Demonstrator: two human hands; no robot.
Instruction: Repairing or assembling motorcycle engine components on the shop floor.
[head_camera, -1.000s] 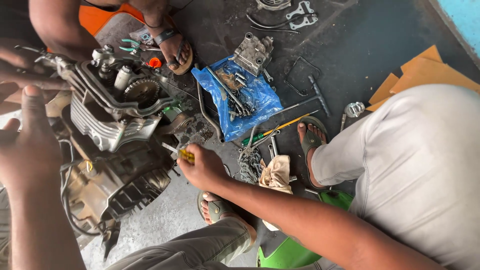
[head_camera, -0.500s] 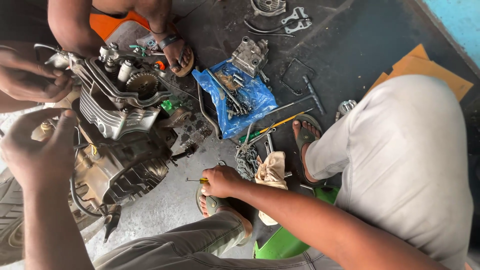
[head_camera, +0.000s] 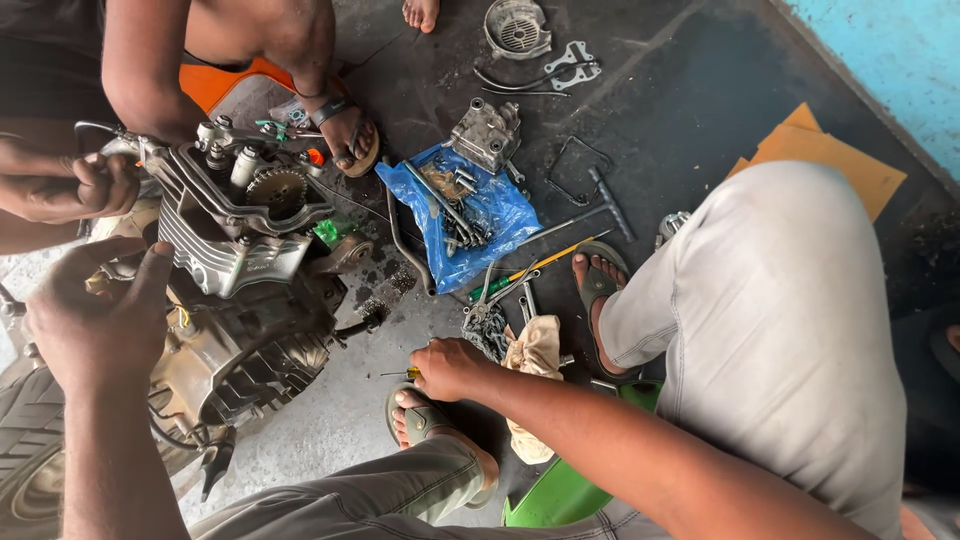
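Observation:
A motorcycle engine (head_camera: 240, 300) with a finned cylinder and an exposed sprocket (head_camera: 277, 187) lies on the grey floor. My left hand (head_camera: 100, 320) hovers at the engine's left side with its back to the camera, so what its curled fingers hold is hidden. My right hand (head_camera: 450, 368) is closed on a small yellow-handled screwdriver (head_camera: 405, 374) just above my sandalled foot (head_camera: 420, 420), apart from the engine. Another person's hand (head_camera: 70, 190) grips parts at the engine's upper left.
A blue plastic sheet (head_camera: 465, 215) carries bolts and tools, with a metal casting (head_camera: 487, 133) beside it. Pliers, a chain and a rag (head_camera: 535, 350) lie near my knee. Another person's sandalled foot (head_camera: 345, 135) rests by the engine; a tyre (head_camera: 25, 450) is at the lower left.
My right hand has drawn back from the engine to a spot above my foot, still holding the screwdriver. My left hand has shifted lower beside the engine.

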